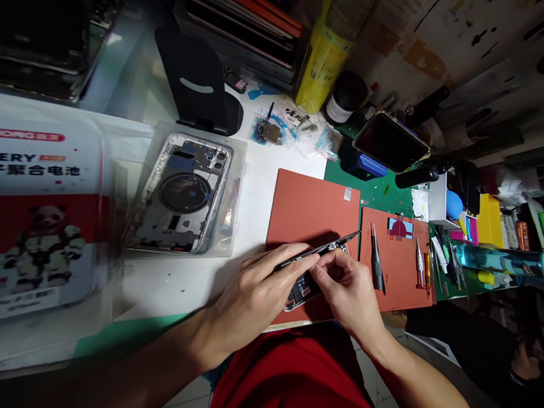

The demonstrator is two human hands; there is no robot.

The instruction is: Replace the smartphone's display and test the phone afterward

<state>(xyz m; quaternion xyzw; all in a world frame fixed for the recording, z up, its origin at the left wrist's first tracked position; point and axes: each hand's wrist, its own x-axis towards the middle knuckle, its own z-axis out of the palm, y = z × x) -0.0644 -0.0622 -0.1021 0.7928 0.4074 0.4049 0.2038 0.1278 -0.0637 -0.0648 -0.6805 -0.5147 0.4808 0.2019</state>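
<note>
An opened phone (306,287) lies on a reddish-brown mat (312,198), its battery and inner parts showing. My left hand (263,277) grips the phone screen (321,249) between its fingers and holds it tilted above the phone body. At the screen's lower side, my right hand (346,283) has thumb and forefinger pinched together over the phone's inside. What those fingertips hold, if anything, is hidden. To the right, black tweezers (376,263) rest on a second brown mat (399,255).
Screwdrivers (420,263) lie right of the tweezers. A phone housing (181,195) sits in a clear tray at left, beside a battery package (46,209). Behind are a black stand (195,79), a yellow bottle (323,62) and a propped phone (391,140).
</note>
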